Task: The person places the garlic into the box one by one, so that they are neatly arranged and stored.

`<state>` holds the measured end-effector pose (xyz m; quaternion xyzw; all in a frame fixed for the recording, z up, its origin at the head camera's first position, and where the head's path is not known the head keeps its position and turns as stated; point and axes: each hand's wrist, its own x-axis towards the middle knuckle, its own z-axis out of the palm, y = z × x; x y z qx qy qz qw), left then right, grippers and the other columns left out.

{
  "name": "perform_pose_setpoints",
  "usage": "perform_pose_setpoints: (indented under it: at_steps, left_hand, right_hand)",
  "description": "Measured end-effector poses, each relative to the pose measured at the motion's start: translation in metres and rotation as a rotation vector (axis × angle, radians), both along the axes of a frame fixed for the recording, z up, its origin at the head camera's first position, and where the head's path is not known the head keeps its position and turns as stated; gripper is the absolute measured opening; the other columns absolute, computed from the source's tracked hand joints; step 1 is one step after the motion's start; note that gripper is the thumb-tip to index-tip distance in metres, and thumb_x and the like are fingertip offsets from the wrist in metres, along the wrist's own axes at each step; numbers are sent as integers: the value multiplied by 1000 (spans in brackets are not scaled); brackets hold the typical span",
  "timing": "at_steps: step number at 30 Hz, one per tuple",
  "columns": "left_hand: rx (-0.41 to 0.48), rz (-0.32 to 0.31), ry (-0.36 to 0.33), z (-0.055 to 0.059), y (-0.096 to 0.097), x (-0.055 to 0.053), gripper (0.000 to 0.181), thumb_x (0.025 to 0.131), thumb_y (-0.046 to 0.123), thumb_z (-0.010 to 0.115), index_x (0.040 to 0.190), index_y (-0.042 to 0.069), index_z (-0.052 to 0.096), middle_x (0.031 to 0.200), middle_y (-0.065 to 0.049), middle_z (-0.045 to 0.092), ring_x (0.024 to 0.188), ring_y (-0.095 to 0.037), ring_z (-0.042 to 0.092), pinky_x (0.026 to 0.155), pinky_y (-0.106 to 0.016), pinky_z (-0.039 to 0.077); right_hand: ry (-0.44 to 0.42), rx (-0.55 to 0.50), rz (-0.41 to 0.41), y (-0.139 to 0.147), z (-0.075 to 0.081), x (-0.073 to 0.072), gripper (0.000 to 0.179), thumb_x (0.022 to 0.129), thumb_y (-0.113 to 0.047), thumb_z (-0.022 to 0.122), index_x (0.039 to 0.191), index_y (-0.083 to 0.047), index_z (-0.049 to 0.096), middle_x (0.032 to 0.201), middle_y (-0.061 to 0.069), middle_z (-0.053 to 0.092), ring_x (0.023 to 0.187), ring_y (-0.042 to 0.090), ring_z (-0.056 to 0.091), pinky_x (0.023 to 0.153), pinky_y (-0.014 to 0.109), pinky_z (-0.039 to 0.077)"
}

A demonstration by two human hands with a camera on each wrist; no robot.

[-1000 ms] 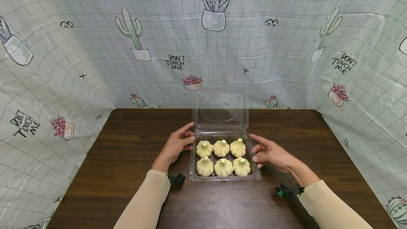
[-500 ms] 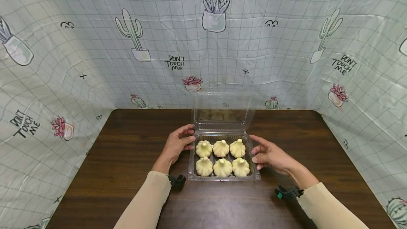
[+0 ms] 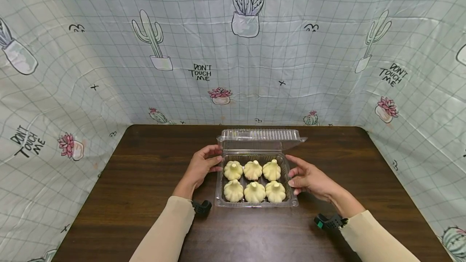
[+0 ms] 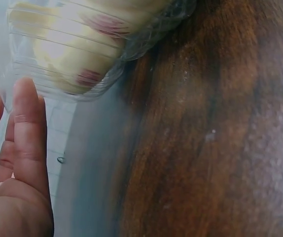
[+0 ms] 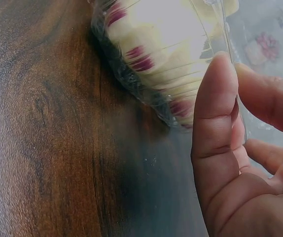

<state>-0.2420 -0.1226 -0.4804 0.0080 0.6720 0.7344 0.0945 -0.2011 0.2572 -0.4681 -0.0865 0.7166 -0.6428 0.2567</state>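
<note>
A clear plastic clamshell box (image 3: 256,204) sits on the table with several garlic bulbs (image 3: 255,193) inside, set in two rows. Its lid (image 3: 260,135) stands up from the back hinge and leans forward, away from both hands. My left hand (image 3: 199,168) holds the box's left rim, thumb above and fingers below. On the other side my right hand (image 3: 314,178) pinches the right rim. Purple streaks show low on the garlic (image 5: 141,59) through the ribbed wall in the right wrist view. The left wrist view shows fingertips (image 4: 25,91) right at the rim.
The dark wooden table (image 3: 153,144) extends around the box on all sides. Behind it and along both sides hangs a pale checked curtain (image 3: 284,51) printed with cacti. Black wrist straps (image 3: 329,220) sit at both sleeve cuffs.
The lid has swung forward on its hinge, from leaning back to tilting over towards the box. Both hands have stayed at the rims, and the bulbs have kept their places.
</note>
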Motion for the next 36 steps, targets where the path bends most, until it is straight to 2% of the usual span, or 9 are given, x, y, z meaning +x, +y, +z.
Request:
perform_pose_setpoints:
  at_steps: [7, 9, 13, 18, 21, 27, 32, 36]
  left_hand:
    - [9, 10, 16, -1, 0, 0, 27, 104, -6, 59, 129, 0, 65, 119, -8, 63, 101, -17, 66, 77, -32, 65]
    - [-9, 25, 27, -3, 0, 0, 23, 105, -3, 58, 126, 1, 67, 117, -5, 64, 101, -16, 63, 76, -31, 63]
    - [-35, 47, 31, -3, -2, 1, 19, 107, 5, 57, 123, 2, 68, 116, -1, 66, 99, -14, 58, 75, -28, 58]
    - [31, 25, 15, -3, -4, 2, 28, 112, 20, 53, 125, 1, 68, 120, -2, 65, 99, -13, 64, 80, -26, 60]
    - [49, 15, 12, -3, -5, 3, 30, 111, 24, 57, 127, 1, 67, 121, -3, 66, 101, -13, 65, 83, -27, 62]
    - [17, 4, 0, 1, -7, 7, 29, 107, 13, 63, 133, 2, 67, 131, -7, 67, 111, -14, 64, 87, -29, 62]
    - [-5, -34, 14, 3, -9, 10, 40, 104, 6, 64, 144, 1, 61, 146, -18, 60, 120, -18, 65, 95, -28, 61]
    - [-6, -63, 26, 3, -10, 12, 48, 103, 2, 64, 150, 1, 56, 155, -20, 53, 131, -26, 61, 98, -26, 59]
  right_hand:
    - [-7, -28, -2, -1, 1, 1, 95, 97, 5, 69, 169, -4, 8, 108, 11, 53, 75, 12, 64, 65, 28, 64]
    - [-15, -25, -9, -1, 2, 2, 98, 98, 4, 68, 168, 0, 0, 111, 12, 52, 74, 13, 64, 66, 29, 64]
    - [-15, -24, -16, -2, 2, 3, 101, 98, 4, 69, 168, -1, -4, 114, 14, 52, 72, 13, 64, 66, 32, 64]
    - [-6, -43, -5, -3, 1, 2, 99, 97, 4, 70, 170, -6, 4, 111, 14, 57, 74, 13, 65, 66, 31, 64]
    - [-5, -40, -10, -3, 0, 2, 99, 97, 4, 70, 170, -6, 4, 111, 14, 57, 74, 14, 64, 66, 32, 65]
    - [21, -24, -28, -5, -3, 1, 98, 96, 4, 70, 170, -6, 6, 106, 6, 56, 76, 12, 62, 64, 29, 62]
    - [51, -26, -54, -8, -5, 1, 96, 95, 5, 70, 169, -5, 10, 102, 3, 53, 74, 11, 58, 64, 27, 59]
    - [69, -36, -71, -8, -4, 2, 92, 95, 5, 68, 169, -3, 13, 103, 3, 50, 74, 10, 55, 64, 26, 57]
